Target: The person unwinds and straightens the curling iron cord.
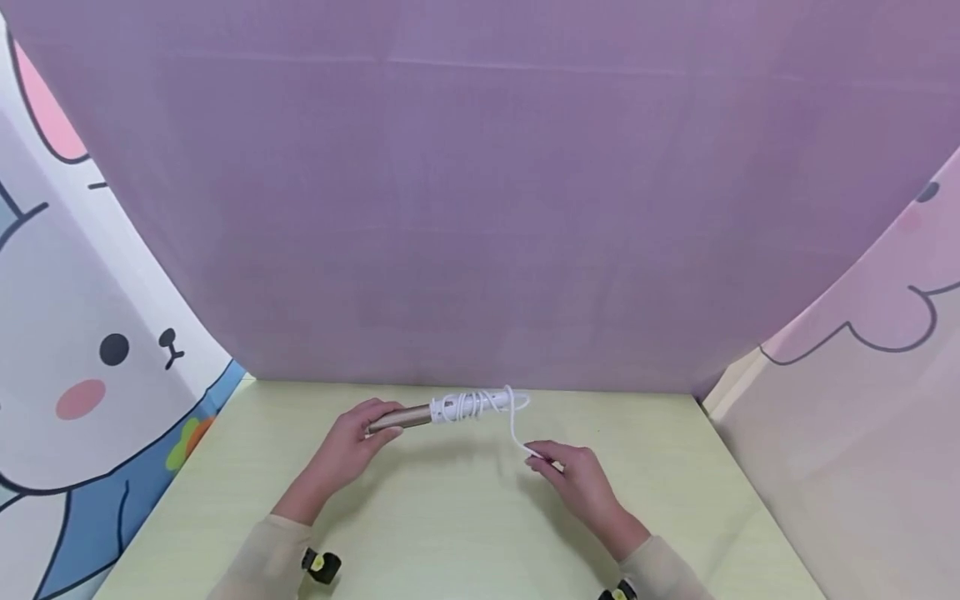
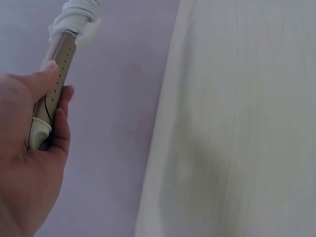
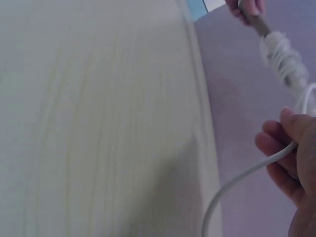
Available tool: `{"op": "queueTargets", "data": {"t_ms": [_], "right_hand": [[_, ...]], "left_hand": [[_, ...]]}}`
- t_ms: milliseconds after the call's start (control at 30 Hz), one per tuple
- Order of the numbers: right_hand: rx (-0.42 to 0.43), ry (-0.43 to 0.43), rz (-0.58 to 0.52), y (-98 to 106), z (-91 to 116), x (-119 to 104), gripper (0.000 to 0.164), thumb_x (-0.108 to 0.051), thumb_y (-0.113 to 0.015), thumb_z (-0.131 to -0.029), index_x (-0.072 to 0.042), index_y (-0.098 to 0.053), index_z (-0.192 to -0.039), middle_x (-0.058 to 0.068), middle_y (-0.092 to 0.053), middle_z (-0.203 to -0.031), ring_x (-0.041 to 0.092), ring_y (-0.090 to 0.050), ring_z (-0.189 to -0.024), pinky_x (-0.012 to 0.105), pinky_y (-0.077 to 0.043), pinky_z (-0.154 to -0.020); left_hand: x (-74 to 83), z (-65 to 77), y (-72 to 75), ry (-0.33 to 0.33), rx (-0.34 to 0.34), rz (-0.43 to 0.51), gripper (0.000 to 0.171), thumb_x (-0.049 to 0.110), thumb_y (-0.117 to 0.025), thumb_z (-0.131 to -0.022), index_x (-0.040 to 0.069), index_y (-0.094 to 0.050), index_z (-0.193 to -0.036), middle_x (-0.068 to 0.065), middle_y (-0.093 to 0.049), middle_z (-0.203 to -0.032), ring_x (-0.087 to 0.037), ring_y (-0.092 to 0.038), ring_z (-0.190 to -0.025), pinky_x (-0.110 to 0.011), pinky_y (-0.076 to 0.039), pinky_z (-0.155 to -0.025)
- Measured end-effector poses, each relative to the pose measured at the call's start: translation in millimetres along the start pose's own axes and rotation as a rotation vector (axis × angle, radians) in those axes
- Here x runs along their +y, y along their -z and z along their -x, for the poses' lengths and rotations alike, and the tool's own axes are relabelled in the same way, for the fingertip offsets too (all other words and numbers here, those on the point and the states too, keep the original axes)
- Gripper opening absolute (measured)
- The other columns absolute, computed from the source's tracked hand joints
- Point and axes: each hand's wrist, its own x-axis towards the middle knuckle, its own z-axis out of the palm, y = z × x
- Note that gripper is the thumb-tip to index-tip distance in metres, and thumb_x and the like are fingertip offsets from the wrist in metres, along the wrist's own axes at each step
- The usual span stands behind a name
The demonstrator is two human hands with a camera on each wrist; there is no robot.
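Observation:
My left hand (image 1: 351,443) grips the bronze barrel of a hair styling iron (image 1: 413,416), held above the table. Up close, the left wrist view shows a row of small holes along the barrel and a white cap at its end, with thumb and fingers on opposite sides. White cord (image 1: 513,427) is wound in several loops around the iron's white handle (image 2: 74,19). From the handle's far end the cord runs down to my right hand (image 1: 581,479), which pinches it between thumb and fingers. In the right wrist view the cord's free length (image 3: 224,190) hangs below that hand.
Below both hands lies a pale wood-grain table (image 1: 450,533). A purple cloth (image 1: 480,208) rises behind its back edge. Cartoon-printed curtains stand at the left (image 1: 82,333) and right (image 1: 862,417). Black bands (image 1: 322,567) sit near the sleeves.

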Motion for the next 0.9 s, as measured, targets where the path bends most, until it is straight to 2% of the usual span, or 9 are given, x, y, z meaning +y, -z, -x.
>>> {"op": "queueTargets", "data": {"t_ms": [133,233,400,533,600,733,900], "right_hand": [[0.075,0.052,0.015,8,-4,-13,0.027,0.002,-0.089,-0.088,-0.015,-0.078,-0.106,-0.007,-0.083,-0.094,0.006,-0.077,-0.080,0.017,-0.057,-0.067],[0.131,0.057,-0.028,16,-10,-16,0.028,0.007,-0.088,-0.088,-0.014,-0.079,-0.104,-0.004,-0.083,-0.093,0.013,-0.079,-0.080,0.017,-0.054,-0.062],[0.226,-0.001,-0.111,29,-23,-7,0.024,0.009,-0.084,-0.093,-0.012,-0.082,-0.105,0.002,-0.083,-0.090,0.021,-0.079,-0.077,0.018,-0.044,-0.053],[0.278,-0.065,-0.091,34,-31,5,0.016,0.004,-0.083,-0.096,-0.011,-0.084,-0.104,-0.001,-0.081,-0.087,0.019,-0.078,-0.074,0.016,-0.050,-0.058],[0.277,-0.103,-0.082,34,-33,9,0.013,0.001,-0.084,-0.097,-0.010,-0.084,-0.102,-0.003,-0.081,-0.086,0.017,-0.077,-0.073,0.018,-0.055,-0.062],[0.238,-0.176,-0.075,31,-31,17,0.010,0.001,-0.086,-0.095,-0.008,-0.085,-0.100,-0.003,-0.081,-0.086,0.015,-0.076,-0.073,0.022,-0.058,-0.062],[0.104,-0.244,-0.068,28,-25,23,0.009,0.000,-0.086,-0.096,-0.007,-0.086,-0.102,-0.002,-0.080,-0.086,0.010,-0.072,-0.072,0.025,-0.057,-0.059]], "left_hand": [[-1.1,1.3,-0.4,0.023,-0.027,-0.039,0.027,0.018,-0.078,-0.106,0.024,-0.076,-0.132,0.010,-0.070,-0.113,-0.017,-0.062,-0.094,-0.038,-0.052,-0.083],[-2.4,2.3,-1.4,0.015,-0.066,-0.058,0.028,0.017,-0.079,-0.105,0.022,-0.076,-0.133,0.011,-0.070,-0.114,-0.015,-0.064,-0.096,-0.038,-0.054,-0.085],[-5.1,4.9,-5.1,-0.048,-0.154,-0.054,0.031,0.019,-0.080,-0.104,0.024,-0.076,-0.134,0.013,-0.072,-0.114,-0.010,-0.066,-0.099,-0.037,-0.056,-0.088],[-4.0,7.6,-7.0,-0.076,-0.209,-0.014,0.033,0.019,-0.080,-0.104,0.028,-0.075,-0.135,0.016,-0.072,-0.115,-0.009,-0.068,-0.101,-0.038,-0.058,-0.091],[-2.7,8.2,-7.4,-0.083,-0.216,0.004,0.033,0.020,-0.080,-0.104,0.029,-0.075,-0.135,0.016,-0.072,-0.115,-0.010,-0.068,-0.101,-0.038,-0.058,-0.092],[2.2,8.2,-5.6,-0.083,-0.203,0.029,0.033,0.021,-0.079,-0.104,0.024,-0.075,-0.137,0.015,-0.073,-0.117,-0.011,-0.068,-0.100,-0.038,-0.056,-0.092],[10.8,6.6,-0.6,-0.041,-0.174,0.082,0.031,0.020,-0.079,-0.105,0.026,-0.076,-0.136,0.010,-0.074,-0.118,-0.016,-0.068,-0.102,-0.039,-0.055,-0.093]]}}
